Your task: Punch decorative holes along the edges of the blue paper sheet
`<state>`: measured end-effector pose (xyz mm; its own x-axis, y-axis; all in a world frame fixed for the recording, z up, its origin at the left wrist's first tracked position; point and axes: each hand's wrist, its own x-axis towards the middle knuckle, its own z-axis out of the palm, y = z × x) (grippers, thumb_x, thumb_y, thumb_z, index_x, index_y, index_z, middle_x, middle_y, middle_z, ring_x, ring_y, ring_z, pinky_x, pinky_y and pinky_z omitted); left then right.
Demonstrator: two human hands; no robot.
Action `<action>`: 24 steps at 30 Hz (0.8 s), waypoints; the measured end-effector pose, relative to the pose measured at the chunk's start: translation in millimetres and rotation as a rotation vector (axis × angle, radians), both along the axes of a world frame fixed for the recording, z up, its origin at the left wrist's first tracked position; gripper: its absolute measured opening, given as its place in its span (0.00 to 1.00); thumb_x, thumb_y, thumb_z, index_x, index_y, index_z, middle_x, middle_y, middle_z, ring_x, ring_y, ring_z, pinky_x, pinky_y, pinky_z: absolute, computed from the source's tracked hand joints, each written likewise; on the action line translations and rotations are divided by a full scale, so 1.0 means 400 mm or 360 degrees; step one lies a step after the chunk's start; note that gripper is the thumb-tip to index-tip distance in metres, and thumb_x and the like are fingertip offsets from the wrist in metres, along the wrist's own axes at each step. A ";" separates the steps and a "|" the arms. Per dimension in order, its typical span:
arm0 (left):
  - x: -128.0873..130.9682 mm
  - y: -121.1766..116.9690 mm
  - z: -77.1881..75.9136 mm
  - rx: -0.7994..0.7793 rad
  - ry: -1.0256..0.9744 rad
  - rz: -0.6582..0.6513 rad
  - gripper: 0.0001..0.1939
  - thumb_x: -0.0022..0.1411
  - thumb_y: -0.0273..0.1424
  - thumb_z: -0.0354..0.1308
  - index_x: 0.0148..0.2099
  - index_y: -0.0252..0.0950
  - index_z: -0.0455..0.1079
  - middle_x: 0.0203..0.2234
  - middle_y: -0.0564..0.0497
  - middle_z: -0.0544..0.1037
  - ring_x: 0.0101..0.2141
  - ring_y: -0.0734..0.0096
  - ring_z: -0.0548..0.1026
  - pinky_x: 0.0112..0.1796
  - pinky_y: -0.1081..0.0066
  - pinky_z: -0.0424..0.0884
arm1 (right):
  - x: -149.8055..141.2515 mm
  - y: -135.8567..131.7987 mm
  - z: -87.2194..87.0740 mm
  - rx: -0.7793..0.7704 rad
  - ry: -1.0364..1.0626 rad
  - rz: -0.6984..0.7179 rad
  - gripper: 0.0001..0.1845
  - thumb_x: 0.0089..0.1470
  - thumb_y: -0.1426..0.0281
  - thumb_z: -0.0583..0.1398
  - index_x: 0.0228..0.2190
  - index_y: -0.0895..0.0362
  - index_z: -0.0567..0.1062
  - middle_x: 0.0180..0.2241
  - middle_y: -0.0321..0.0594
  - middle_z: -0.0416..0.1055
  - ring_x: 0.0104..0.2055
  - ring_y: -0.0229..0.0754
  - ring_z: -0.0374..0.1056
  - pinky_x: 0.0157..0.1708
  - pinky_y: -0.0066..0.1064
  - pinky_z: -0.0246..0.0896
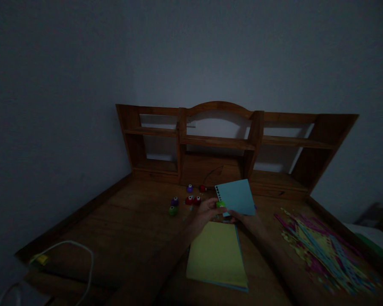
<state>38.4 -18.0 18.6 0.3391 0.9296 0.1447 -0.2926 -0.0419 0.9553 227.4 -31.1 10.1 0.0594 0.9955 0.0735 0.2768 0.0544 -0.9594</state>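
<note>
My left hand (208,208) is closed around a small green paper punch (221,204), at the left edge of a light blue sheet (238,196). A row of small dark holes runs along that edge. My right hand (242,216) pinches the sheet near its lower edge, its fingertips close to the punch. Below both hands lies a stack of yellow and blue paper (215,255). Left of my left hand stand several small punches, among them a red punch (189,200), a purple punch (174,201) and a green punch (172,210).
Many colored paper strips (325,246) lie heaped on the right of the wooden desk (124,229). A wooden shelf unit (217,140) stands along the back against the wall. At the front left, a white cable (91,255) loops beside a yellow object (42,259). The light is dim.
</note>
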 end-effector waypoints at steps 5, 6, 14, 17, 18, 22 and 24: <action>0.002 0.004 -0.006 -0.0042 -0.0032 0.0018 0.19 0.43 0.34 0.74 0.37 0.34 0.76 0.35 0.46 0.78 0.36 0.65 0.75 0.38 0.70 0.68 | -0.001 -0.004 0.007 0.0022 0.0039 0.0023 0.20 0.36 0.53 0.69 0.22 0.57 0.76 0.21 0.45 0.77 0.27 0.51 0.75 0.32 0.38 0.69; 0.002 0.005 -0.007 -0.0042 -0.0030 0.0025 0.19 0.43 0.34 0.74 0.38 0.34 0.76 0.35 0.46 0.78 0.36 0.65 0.75 0.38 0.70 0.68 | -0.001 -0.005 0.006 0.0040 0.0052 0.0018 0.20 0.37 0.53 0.69 0.23 0.58 0.76 0.21 0.45 0.77 0.28 0.52 0.75 0.32 0.38 0.69; 0.002 0.004 -0.005 -0.0044 -0.0038 0.0003 0.20 0.41 0.34 0.74 0.38 0.34 0.75 0.35 0.46 0.78 0.36 0.65 0.75 0.39 0.70 0.68 | -0.001 0.001 -0.003 0.0044 0.0107 -0.0003 0.21 0.33 0.53 0.70 0.22 0.56 0.75 0.20 0.44 0.77 0.27 0.53 0.75 0.32 0.39 0.70; 0.002 0.000 -0.002 -0.0042 -0.0035 0.0018 0.19 0.42 0.34 0.74 0.38 0.34 0.75 0.35 0.46 0.78 0.36 0.65 0.75 0.39 0.69 0.69 | 0.002 0.002 -0.004 0.0047 0.0083 0.0022 0.21 0.34 0.52 0.70 0.23 0.56 0.75 0.21 0.45 0.78 0.28 0.54 0.75 0.33 0.39 0.70; 0.001 -0.001 -0.001 -0.0040 -0.0036 0.0016 0.19 0.43 0.34 0.74 0.38 0.34 0.76 0.36 0.45 0.78 0.36 0.64 0.75 0.39 0.69 0.69 | 0.004 0.002 -0.006 0.0040 0.0071 0.0034 0.21 0.35 0.53 0.69 0.23 0.57 0.75 0.22 0.45 0.78 0.29 0.54 0.76 0.33 0.39 0.70; 0.000 0.000 -0.001 -0.0017 -0.0037 -0.0004 0.18 0.43 0.33 0.74 0.37 0.34 0.76 0.34 0.46 0.78 0.36 0.64 0.75 0.39 0.69 0.68 | 0.014 0.008 -0.026 0.0012 0.0074 0.0049 0.20 0.38 0.54 0.69 0.25 0.57 0.76 0.24 0.45 0.79 0.32 0.54 0.76 0.35 0.39 0.70; 0.000 0.003 -0.003 -0.0015 -0.0037 -0.0005 0.18 0.42 0.33 0.74 0.36 0.35 0.76 0.33 0.46 0.78 0.36 0.64 0.75 0.39 0.69 0.68 | 0.017 0.012 -0.037 0.0043 0.0064 0.0043 0.20 0.39 0.55 0.68 0.27 0.58 0.76 0.24 0.45 0.79 0.31 0.53 0.76 0.36 0.40 0.70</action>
